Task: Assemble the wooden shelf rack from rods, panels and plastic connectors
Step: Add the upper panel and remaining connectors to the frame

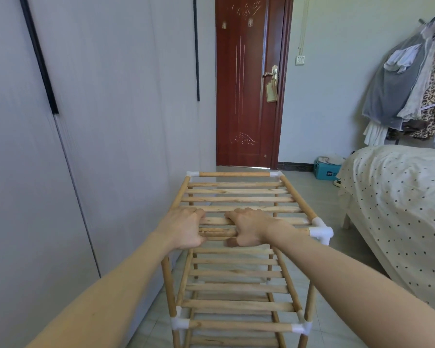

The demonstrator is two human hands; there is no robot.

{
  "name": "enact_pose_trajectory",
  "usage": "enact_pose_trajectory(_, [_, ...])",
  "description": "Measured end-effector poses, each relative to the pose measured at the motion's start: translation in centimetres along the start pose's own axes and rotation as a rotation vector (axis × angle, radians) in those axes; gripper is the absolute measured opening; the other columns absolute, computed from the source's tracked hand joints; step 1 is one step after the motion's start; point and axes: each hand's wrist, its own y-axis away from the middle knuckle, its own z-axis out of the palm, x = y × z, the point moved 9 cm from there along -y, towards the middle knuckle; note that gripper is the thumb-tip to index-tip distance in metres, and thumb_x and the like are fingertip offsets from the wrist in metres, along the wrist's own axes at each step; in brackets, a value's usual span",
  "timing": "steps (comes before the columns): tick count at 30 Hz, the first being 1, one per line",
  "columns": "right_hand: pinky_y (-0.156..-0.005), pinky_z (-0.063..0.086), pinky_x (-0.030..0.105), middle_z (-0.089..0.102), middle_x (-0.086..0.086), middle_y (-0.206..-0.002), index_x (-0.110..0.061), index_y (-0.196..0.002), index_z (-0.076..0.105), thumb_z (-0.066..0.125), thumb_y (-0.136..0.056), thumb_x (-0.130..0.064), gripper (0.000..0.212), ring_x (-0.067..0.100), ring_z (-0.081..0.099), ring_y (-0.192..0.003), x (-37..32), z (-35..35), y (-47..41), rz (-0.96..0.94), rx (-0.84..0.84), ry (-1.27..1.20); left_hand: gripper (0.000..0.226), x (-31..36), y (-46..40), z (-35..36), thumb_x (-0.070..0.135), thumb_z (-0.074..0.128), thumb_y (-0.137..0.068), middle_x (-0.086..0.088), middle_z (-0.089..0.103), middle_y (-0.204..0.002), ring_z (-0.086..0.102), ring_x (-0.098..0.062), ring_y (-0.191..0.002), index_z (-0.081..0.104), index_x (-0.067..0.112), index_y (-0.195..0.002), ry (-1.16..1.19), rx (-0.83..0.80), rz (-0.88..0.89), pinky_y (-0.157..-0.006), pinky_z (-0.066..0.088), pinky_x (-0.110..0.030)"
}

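Although the tall pale-wood slatted shelf rack (pixel 239 247) standing on the tiled floor (pixel 319 192) beside the grey wardrobe (pixel 86 121) looks light, its white plastic corner connectors (pixel 320 232) may slip; left hand (pixel 183 228) and right hand (pixel 249 228) both grip the near top round wooden rod (pixel 217 232), a sound hold.

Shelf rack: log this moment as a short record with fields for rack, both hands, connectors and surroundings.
rack: wooden shelf rack, upright on the tiled floor, several slatted tiers
left hand: left hand, grip curled round the near top rod
right hand: right hand, grip curled round the same rod
connectors: white plastic connector at the top right corner; others at the far and lower corners
surroundings: wardrobe left, bed right, red door ahead
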Motion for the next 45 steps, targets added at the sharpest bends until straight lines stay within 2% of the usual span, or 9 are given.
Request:
enact_pose_trajectory(3, [-0.097, 0.040, 0.038, 0.046, 0.006, -0.135, -0.017, -0.143, 0.027, 0.058, -0.080, -0.060, 0.082, 0.025, 0.045, -0.120, 5.0, -0.2, 2.9, 0.079, -0.007, -0.078, 0.052, -1.1, -0.5, 0.3, 0.045, 0.056, -0.082, 0.004, 0.059, -0.122, 0.055, -0.018, -0.106, 0.046, 0.024, -0.128, 0.023, 0.043, 0.016, -0.078, 0.039, -0.026])
enact_pose_trajectory(8, [-0.087, 0.043, 0.029, 0.053, 0.003, -0.120, -0.016, -0.125, 0.048, 0.052, -0.080, -0.066, 0.068, 0.017, 0.050, -0.102, 10.2, 0.1, 6.4, 0.158, 0.028, 0.026, 0.056, -0.8, -1.2, 0.7, 0.048, 0.053, -0.084, 0.007, 0.050, -0.133, 0.047, -0.016, -0.120, 0.043, 0.029, -0.135, 0.032, 0.060, -0.006, -0.090, 0.039, -0.027])
enact_pose_trajectory(15, [-0.076, 0.040, 0.027, 0.058, -0.001, -0.102, -0.019, -0.104, 0.055, 0.042, -0.075, -0.078, 0.066, 0.013, 0.047, -0.083, 10.6, 0.1, 4.8, 0.201, 0.116, 0.079, 0.028, -0.8, -1.4, 0.7, 0.042, 0.053, -0.082, 0.005, 0.060, -0.109, 0.052, -0.014, -0.094, 0.056, 0.025, -0.104, 0.059, 0.045, -0.058, -0.066, 0.034, -0.024])
enact_pose_trajectory(21, [-0.078, 0.045, 0.028, 0.062, 0.000, -0.098, -0.017, -0.100, 0.059, 0.038, -0.078, -0.076, 0.066, 0.013, 0.050, -0.080, 10.9, 0.0, 4.4, 0.194, 0.145, 0.110, 0.032, -0.9, -1.7, 0.7, 0.049, 0.056, -0.081, 0.004, 0.061, -0.090, 0.050, -0.013, -0.074, 0.057, 0.022, -0.099, 0.055, 0.044, -0.043, -0.060, 0.035, -0.026])
enact_pose_trajectory(30, [-0.076, 0.044, 0.027, 0.061, -0.001, -0.108, -0.019, -0.110, 0.056, 0.036, -0.081, -0.074, 0.065, 0.016, 0.056, -0.094, 11.4, 0.1, 4.5, 0.200, 0.186, 0.129, 0.031, -0.6, -1.3, 0.6, 0.046, 0.053, -0.080, 0.004, 0.059, -0.089, 0.055, -0.015, -0.082, 0.059, 0.022, -0.098, 0.073, 0.055, -0.097, -0.065, 0.044, -0.027])
enact_pose_trajectory(35, [-0.114, 0.020, 0.044, 0.038, 0.000, -0.146, -0.023, -0.141, 0.032, 0.040, -0.091, -0.056, 0.060, 0.020, 0.032, -0.136, 14.3, -0.1, 7.0, 0.408, 0.174, 0.280, 0.061, 3.5, -0.3, 0.4, 0.041, 0.057, -0.082, -0.007, 0.058, -0.118, 0.056, -0.026, -0.103, 0.037, 0.019, -0.135, 0.093, -0.010, -0.176, -0.079, 0.047, -0.034])
enact_pose_trajectory(39, [-0.115, 0.018, 0.046, 0.023, 0.005, -0.153, -0.021, -0.145, 0.021, 0.051, -0.088, -0.015, 0.065, 0.024, 0.019, -0.141, 13.9, -0.6, 9.0, 0.487, 0.239, 0.087, 0.082, 9.8, -0.1, -1.0, 0.043, 0.063, -0.084, -0.002, 0.035, -0.147, 0.040, -0.023, -0.130, 0.014, 0.028, -0.147, 0.629, -0.001, -0.126, -0.100, 0.038, -0.040])
enact_pose_trajectory(42, [-0.111, 0.029, 0.039, 0.031, 0.006, -0.150, -0.022, -0.141, 0.038, 0.044, -0.086, 0.000, 0.059, 0.023, 0.029, -0.138, 11.2, -1.5, 10.5, 0.375, 0.342, -0.177, 0.050, 12.2, -0.2, -3.2, 0.023, 0.053, -0.093, 0.006, 0.041, -0.142, 0.039, -0.013, -0.131, 0.035, 0.028, -0.139, 1.292, 0.123, -0.107, -0.101, 0.035, -0.030])
enact_pose_trajectory(45, [-0.096, 0.041, 0.028, 0.057, 0.006, -0.129, -0.017, -0.133, 0.050, 0.041, -0.093, -0.008, 0.042, 0.020, 0.053, -0.116, 7.9, -2.8, 12.1, 0.247, 0.469, -0.329, 0.042, 10.5, 0.2, -5.9, 0.002, 0.039, -0.094, 0.015, 0.053, -0.123, 0.049, -0.006, -0.116, 0.051, 0.028, -0.125, 1.136, 0.334, -0.020, -0.096, 0.040, -0.026])
